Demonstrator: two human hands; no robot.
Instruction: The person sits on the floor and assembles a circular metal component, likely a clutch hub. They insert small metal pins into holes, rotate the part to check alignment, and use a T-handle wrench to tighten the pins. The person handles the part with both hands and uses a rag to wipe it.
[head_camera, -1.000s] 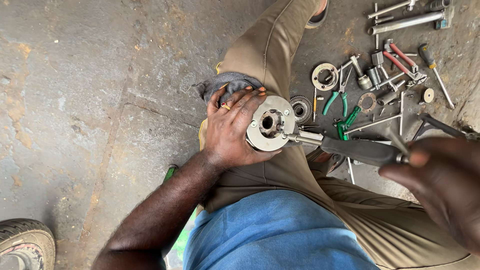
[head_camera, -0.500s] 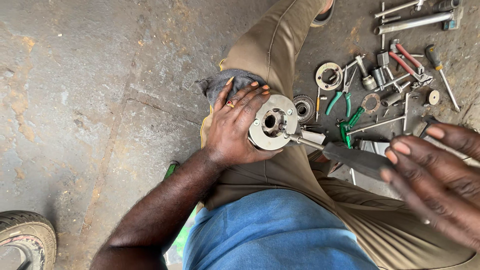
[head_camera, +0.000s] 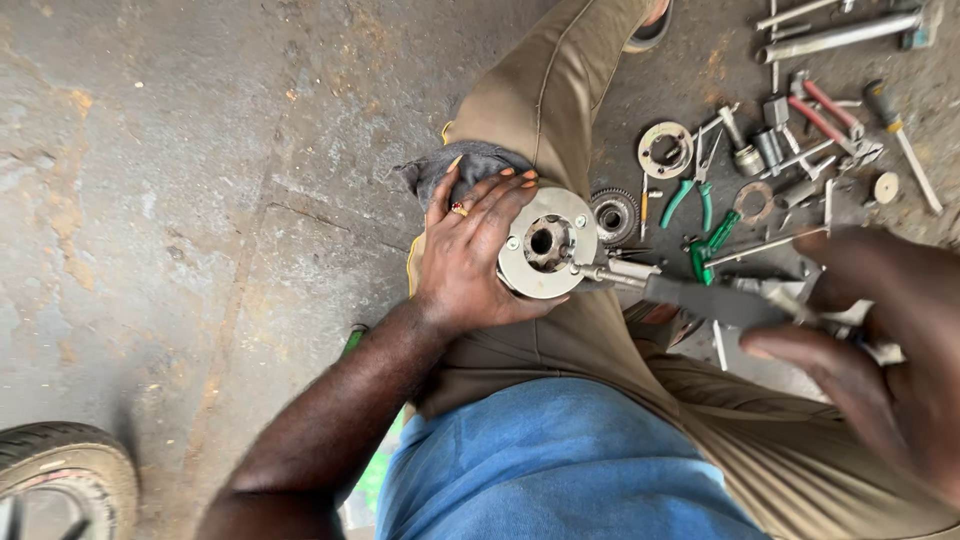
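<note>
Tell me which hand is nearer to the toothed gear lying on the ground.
Left. The left hand holds the round metal disc on the thigh, just beside the toothed gear. The right hand grips a tool handle farther off, toward the picture's right edge.

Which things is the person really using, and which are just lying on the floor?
In use:
left hand holding the metal disc
right hand on the ratchet, whose tip meets the disc

Just lying about:
green pliers
gear
flat ring
pipe
tyre
</note>
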